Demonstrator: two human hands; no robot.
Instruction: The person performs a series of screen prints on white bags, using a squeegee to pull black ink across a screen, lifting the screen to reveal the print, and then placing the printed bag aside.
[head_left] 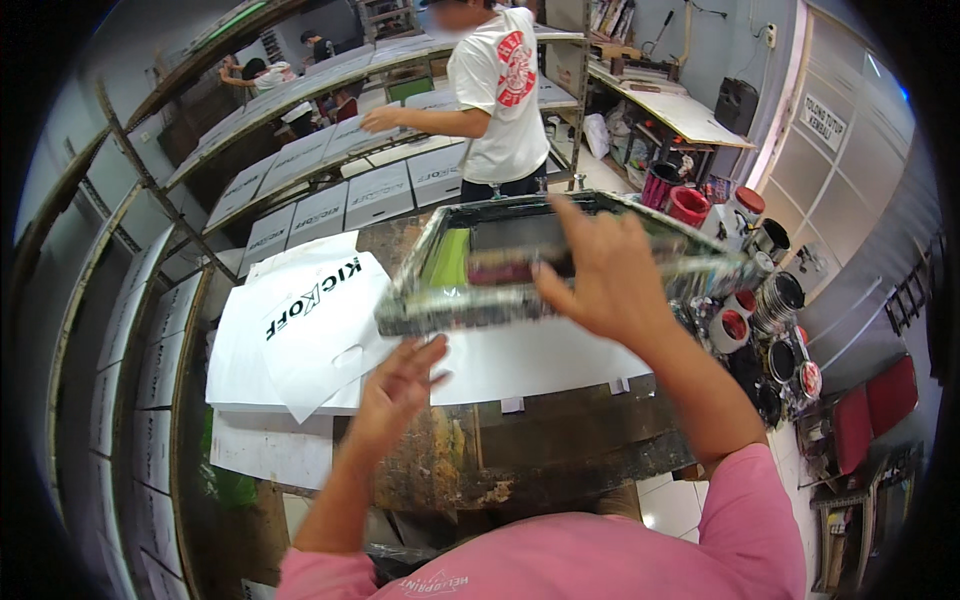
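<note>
Landmark: the screen-printing frame, raised at a tilt above the worktop.

Left of the frame: a loose stack of white printed bags, overlapping, the top one lying askew with a corner pointing toward the near edge of the worktop.

Just below the frame's near-left corner: left hand, fingers spread, grip released, holding nothing. It hovers at or on the edge of the white sheet that lies under the frame; contact cannot be confirmed.

On the frame itself: right hand, palm over the near rail, fingers loosely open. Whether the grip actually closes on the rail cannot be told. Green and dark red ink visible on the mesh inside.

Right of the frame: open ink tins and jars, crowded close together.

Beyond the frame: another person in a white shirt at the racks.

Risks, as judged:
- Frame rests on one loose hand; a slip drops it onto the sheet and smears wet ink.
- Left fingers sit in the drop path; pinch likely.
- Frame swinging right could knock the tins.
- Askew bags may slide off.
</note>
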